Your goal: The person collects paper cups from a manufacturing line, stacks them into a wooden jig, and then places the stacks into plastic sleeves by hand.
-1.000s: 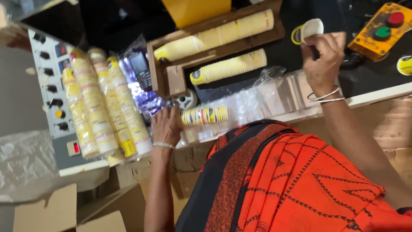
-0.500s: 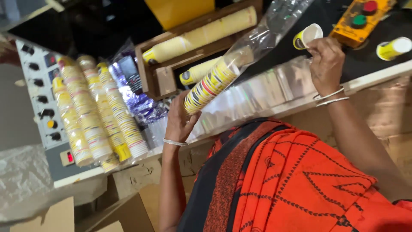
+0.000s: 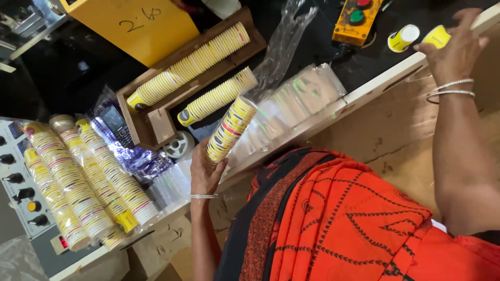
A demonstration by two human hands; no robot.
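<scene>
My left hand (image 3: pixel 204 171) grips the lower end of a short stack of yellow printed paper cups (image 3: pixel 229 130), tilted up and to the right. A clear plastic sleeve (image 3: pixel 284 49) hangs loosely beyond the stack's top end. My right hand (image 3: pixel 452 49), bangles on the wrist, is up at the far right and holds a single yellow cup (image 3: pixel 436 36). Another single cup (image 3: pixel 403 37) lies on the dark surface just left of it.
A wooden tray (image 3: pixel 161 122) holds two long rows of nested cups. Several bagged cup stacks (image 3: pixel 78 177) lie at left beside a grey control panel (image 3: pixel 18 182). A yellow button box (image 3: pixel 357 18), a phone (image 3: pixel 117 125), a tape roll (image 3: pixel 177 144) and flat clear bags (image 3: pixel 297 99) are nearby.
My left hand lifted the short cup stack off the ledge and tilted it upward toward the plastic sleeve. My right hand moved rightward with the single cup.
</scene>
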